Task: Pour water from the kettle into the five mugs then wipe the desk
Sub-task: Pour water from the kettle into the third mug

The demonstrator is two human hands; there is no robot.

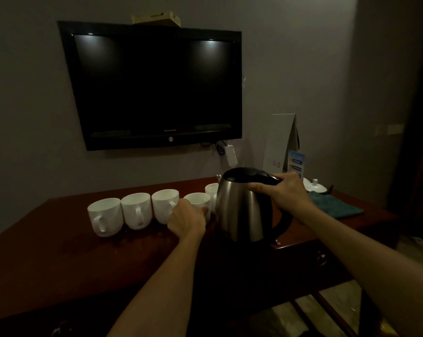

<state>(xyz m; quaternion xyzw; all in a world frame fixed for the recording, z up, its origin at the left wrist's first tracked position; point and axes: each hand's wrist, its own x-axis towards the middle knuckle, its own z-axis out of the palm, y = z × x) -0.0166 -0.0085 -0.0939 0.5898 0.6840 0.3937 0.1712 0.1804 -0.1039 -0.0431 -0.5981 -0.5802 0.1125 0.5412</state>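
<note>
The kettle (244, 207) stands upright, or nearly so, at the right end of the row of mugs, its base close over or on the desk (47, 259); whether it quite touches the wood cannot be told in this dim light. The right hand (287, 193) is clenched round the black handle at the top, fingers curled over it and thumb along the near side; a grip that high leaves the spout (219, 177) pointing away from the palm, toward the mugs, so that a tilt of the wrist would send water leftward, I judge.

Just beyond the spout, partly hidden by the kettle's body, sits the fifth mug (211, 190); next to it, left of the kettle, is the fourth mug (197, 201), and the left hand (188, 218) rests against its near side, fingers bent toward the wall of the cup; whether they truly close on it is not clear; most likely it is there to steady or shift the mug before pouring. Farther from both hands, three more mugs (136, 210) stand side by side, handles turned toward the person, rims nearly touching; whether any holds water cannot be seen.

Past the right wrist lies a teal cloth (336, 205), within easy reach for the wiping; behind it a white lidded pot (314, 186) and a folded card (282, 142); on the wall above, a dark television (157, 86).
</note>
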